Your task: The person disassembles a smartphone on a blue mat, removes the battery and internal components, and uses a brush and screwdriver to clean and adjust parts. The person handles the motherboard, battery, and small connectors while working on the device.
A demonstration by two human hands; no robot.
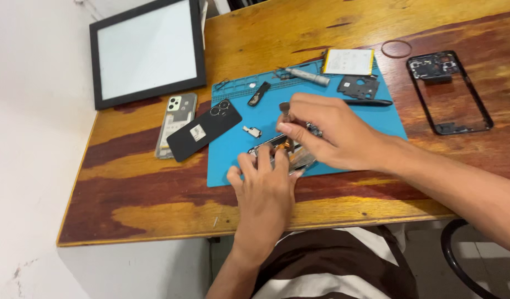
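At the bottom centre of the frame, nearest the camera, the left hand reaches up from a brown-and-white striped lap, its fingers spread loosely and pressed down on the near edge of an opened phone, steadying it without closing around it. The phone lies at the lower edge of a blue work mat, near the middle of the frame, its shiny inner parts partly hidden by both hands. From the right, the right hand comes in over the phone with thumb and forefinger pinched together; whether they grip a small part or only touch the phone's inside cannot be told.

The mat is smooth and rectangular, lying on a worn wooden table streaked red-brown and yellow. On the mat's left edge rests a glossy black back cover, partly over a pale phone with a clear case. In the upper left leans a black-framed white panel. At upper right lies an empty black phone frame, and near it a thin ring.
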